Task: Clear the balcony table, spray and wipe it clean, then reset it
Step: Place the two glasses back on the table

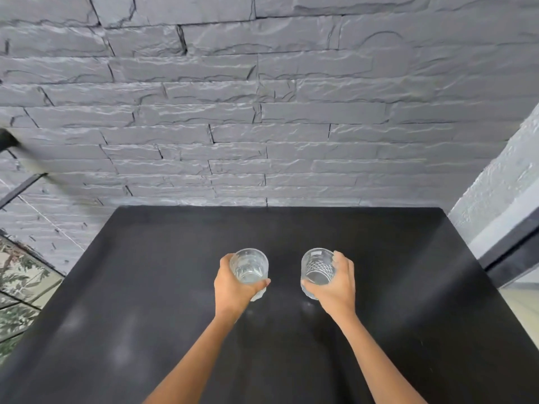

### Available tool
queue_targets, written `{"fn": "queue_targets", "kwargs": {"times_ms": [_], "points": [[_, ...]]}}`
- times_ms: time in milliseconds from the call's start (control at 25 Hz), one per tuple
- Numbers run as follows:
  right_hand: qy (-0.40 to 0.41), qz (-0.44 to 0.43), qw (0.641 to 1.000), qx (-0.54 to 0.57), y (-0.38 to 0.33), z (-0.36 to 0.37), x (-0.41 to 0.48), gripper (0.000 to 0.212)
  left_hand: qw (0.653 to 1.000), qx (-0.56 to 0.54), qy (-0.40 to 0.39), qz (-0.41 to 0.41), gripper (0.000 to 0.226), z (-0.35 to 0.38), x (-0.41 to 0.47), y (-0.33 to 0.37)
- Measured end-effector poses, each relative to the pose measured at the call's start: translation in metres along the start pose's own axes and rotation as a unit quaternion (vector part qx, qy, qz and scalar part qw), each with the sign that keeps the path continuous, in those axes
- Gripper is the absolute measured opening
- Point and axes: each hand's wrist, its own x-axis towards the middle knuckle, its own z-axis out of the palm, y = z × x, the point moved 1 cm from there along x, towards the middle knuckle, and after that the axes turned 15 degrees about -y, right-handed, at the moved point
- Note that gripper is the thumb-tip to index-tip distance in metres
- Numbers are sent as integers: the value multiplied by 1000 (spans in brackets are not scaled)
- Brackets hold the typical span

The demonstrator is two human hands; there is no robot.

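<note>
A black square table [393,287] fills the lower view, its far edge against a grey stone wall. My left hand [230,287] grips a clear tumbler [250,265] from its left side, thumb curled across the front. My right hand [335,284] holds a second clear tumbler [316,268] with a cut diamond pattern, fingers wrapped round its right side. Both glasses are upright near the table's middle, about a hand's width apart. Whether they rest on the top or hang just above it I cannot tell.
The grey stone wall [262,126] rises right behind the table. A glass balustrade [20,287] with greenery beyond runs along the left. A dark door or window frame [510,252] stands at the right. Faint pale smears [122,351] mark the tabletop's near left.
</note>
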Motion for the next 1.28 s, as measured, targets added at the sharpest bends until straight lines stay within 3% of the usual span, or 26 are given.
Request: {"fn": "queue_targets", "kwargs": {"times_ms": [720, 840, 1000, 1160, 1280], "points": [[-28, 4, 999, -31, 14, 15, 4, 98, 999, -10, 34, -40, 87, 22, 18, -32], [-44, 13, 998, -49, 12, 13, 2, 103, 999, -11, -1, -45, 98, 20, 16, -30], [-30, -9, 994, -104, 1, 16, -10, 113, 999, 18, -42, -24, 130, 11, 1, -23], [46, -95, 975, -197, -20, 31, -39, 95, 999, 30, -17, 42, 136, -5, -35, -18], [53, -146, 965, -213, -41, 51, -65, 81, 996, 43, -10, 81, 132, -24, -64, -20]]}}
